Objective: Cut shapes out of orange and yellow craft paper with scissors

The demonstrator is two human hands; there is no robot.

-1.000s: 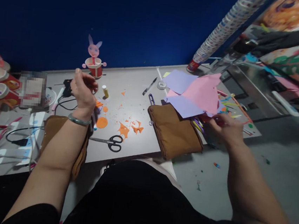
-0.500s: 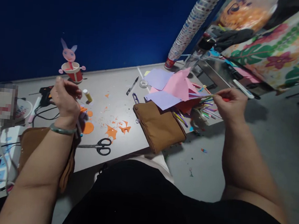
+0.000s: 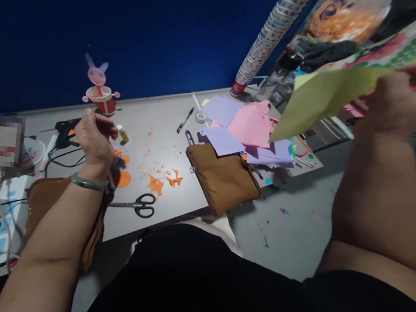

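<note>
My right hand (image 3: 400, 101), raised at the far right, grips a yellow-green sheet of paper (image 3: 320, 98) by its edge; the sheet slants down toward the left. A small red bit shows at that hand's fingers, too little to name. Below the sheet lies a pile of pink paper (image 3: 253, 123) and purple paper (image 3: 223, 111), partly over a brown zip pouch (image 3: 224, 177). My left hand (image 3: 95, 138) hovers at the left with loosely bent fingers and nothing visible in them. Close by it are a glue stick (image 3: 123, 134) and orange paper circles (image 3: 121, 178).
Black scissors (image 3: 144, 205) lie near the table's front edge, below orange paper scraps (image 3: 155, 184). A pen (image 3: 185, 120) and tape roll (image 3: 200, 117) are farther back. Behind stand a paper-cup rabbit figure (image 3: 103, 98), a tall cup stack (image 3: 267, 39) and a bottle (image 3: 274, 81).
My right hand has moved up and right, drawing the yellow-green sheet out from the paper pile. The pink and purple sheets have flattened down. My left hand has barely shifted.
</note>
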